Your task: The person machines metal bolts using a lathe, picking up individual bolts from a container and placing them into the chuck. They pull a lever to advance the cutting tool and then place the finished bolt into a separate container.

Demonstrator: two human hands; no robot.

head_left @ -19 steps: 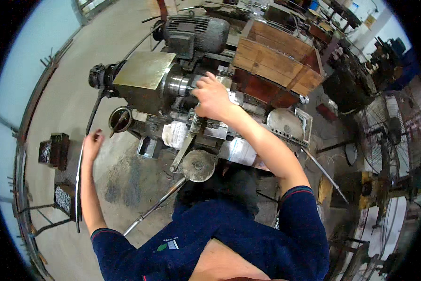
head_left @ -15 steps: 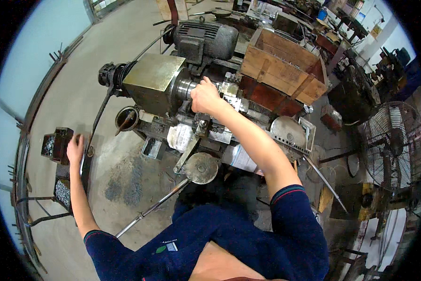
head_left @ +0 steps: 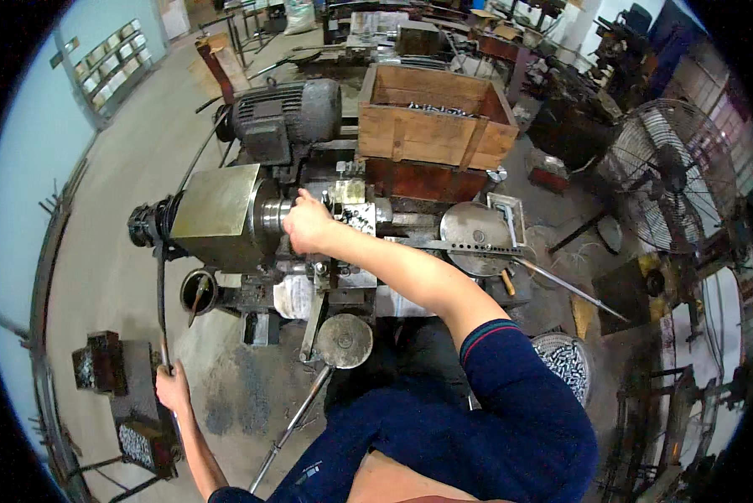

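My left hand [head_left: 173, 388] is wrapped round a long dark lever [head_left: 162, 314] that runs down from the back end of a small lathe's headstock [head_left: 211, 205]. At the front of the headstock, my right hand [head_left: 308, 223] is closed right beside the shiny round spindle nose [head_left: 271, 215]. Whatever its fingers hold is hidden by the hand. Just right of that hand is the greasy tool slide [head_left: 355, 216], strewn with dark bits. Below it, a crank arm and a round metal plate [head_left: 345, 341] stand in front of my body.
Behind the lathe are an electric motor [head_left: 286, 117] and a wooden crate [head_left: 423, 134] of small metal parts. Boxes of parts [head_left: 142, 446] stand at lower left. A pot with a brush [head_left: 199, 292] sits beneath the headstock. A large fan [head_left: 670, 176] stands right; a basin of parts [head_left: 563, 365] is by my elbow.
My left hand has gone from beside the lever, near the parts box, to a closed grip on it. My right hand stays at the spindle. The whole view has shifted.
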